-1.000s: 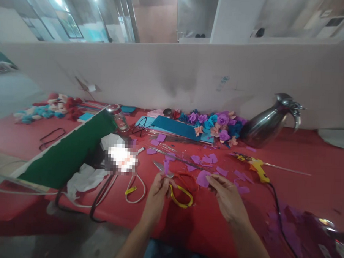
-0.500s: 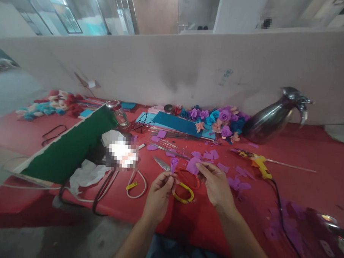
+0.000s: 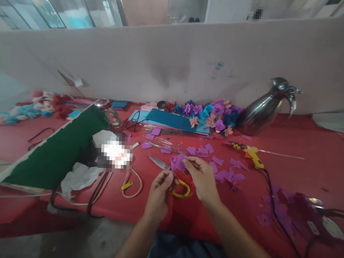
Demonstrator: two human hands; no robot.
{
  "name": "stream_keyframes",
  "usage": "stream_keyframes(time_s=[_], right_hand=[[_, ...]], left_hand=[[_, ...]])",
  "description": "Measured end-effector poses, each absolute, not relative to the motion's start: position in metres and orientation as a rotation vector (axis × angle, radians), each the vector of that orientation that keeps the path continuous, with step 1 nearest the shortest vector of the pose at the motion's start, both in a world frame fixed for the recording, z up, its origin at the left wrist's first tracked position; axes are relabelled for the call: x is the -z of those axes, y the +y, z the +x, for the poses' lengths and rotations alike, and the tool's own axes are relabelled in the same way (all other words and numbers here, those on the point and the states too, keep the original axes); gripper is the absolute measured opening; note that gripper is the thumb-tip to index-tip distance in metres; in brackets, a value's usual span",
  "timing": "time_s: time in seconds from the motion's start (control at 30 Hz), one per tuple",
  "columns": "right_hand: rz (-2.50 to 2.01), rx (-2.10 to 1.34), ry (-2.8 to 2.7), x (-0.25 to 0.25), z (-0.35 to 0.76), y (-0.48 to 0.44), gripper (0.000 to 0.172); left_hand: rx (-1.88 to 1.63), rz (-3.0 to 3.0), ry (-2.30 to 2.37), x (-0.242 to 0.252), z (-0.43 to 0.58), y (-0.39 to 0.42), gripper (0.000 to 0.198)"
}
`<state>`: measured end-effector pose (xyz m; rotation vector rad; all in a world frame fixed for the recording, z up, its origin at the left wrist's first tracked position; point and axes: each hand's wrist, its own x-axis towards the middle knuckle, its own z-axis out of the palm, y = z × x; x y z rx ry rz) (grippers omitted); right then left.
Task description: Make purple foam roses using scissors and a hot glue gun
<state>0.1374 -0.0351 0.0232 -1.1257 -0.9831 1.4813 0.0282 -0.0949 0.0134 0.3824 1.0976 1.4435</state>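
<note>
Table (image 3: 315, 173): red, strewn with loose purple pieces (image 3: 217, 160). Risk: my right wrist, passing low, could sweep the nearer ones about or crease them.

Right hand (image 3: 204, 180): thumb and forefinger closed at the tips, pinching the edge of a petal. Risk: too hard a pull could tear it, the sheet looking thin; too light a pinch could let it slip out of line.

Left hand (image 3: 159, 193): fingertips nearly together just below the bud, apparently gripping its base or stem; the held part is hidden. Risk: a loose grip here could let the bud twist.

Glue gun (image 3: 255, 155): yellow, lying to the right, well apart from my hands; whether hot, cannot tell. Risk: if hot, a careless reach could burn me.

Scissors (image 3: 160, 162): lying beneath and beside my hands. Risk: paper could snag on the blades if I dip.

Bud (image 3: 175, 162): purple, upright above my left fingertips, rolled tight, rather crinkled.

Petal (image 3: 182, 160): purple, against the bud's right side, matt, soft-looking; whether attached, cannot tell.
</note>
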Motion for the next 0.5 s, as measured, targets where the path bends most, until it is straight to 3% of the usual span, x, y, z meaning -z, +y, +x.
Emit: stream_keyframes(time_s=[0.5], right_hand=[[-1.138, -1.502, -1.019, -0.028, 0.133, -0.0403, 0.019]], left_hand=[[-1.44, 0.263, 1.007, -0.0111, 0.0318, -0.0937, 0.028]])
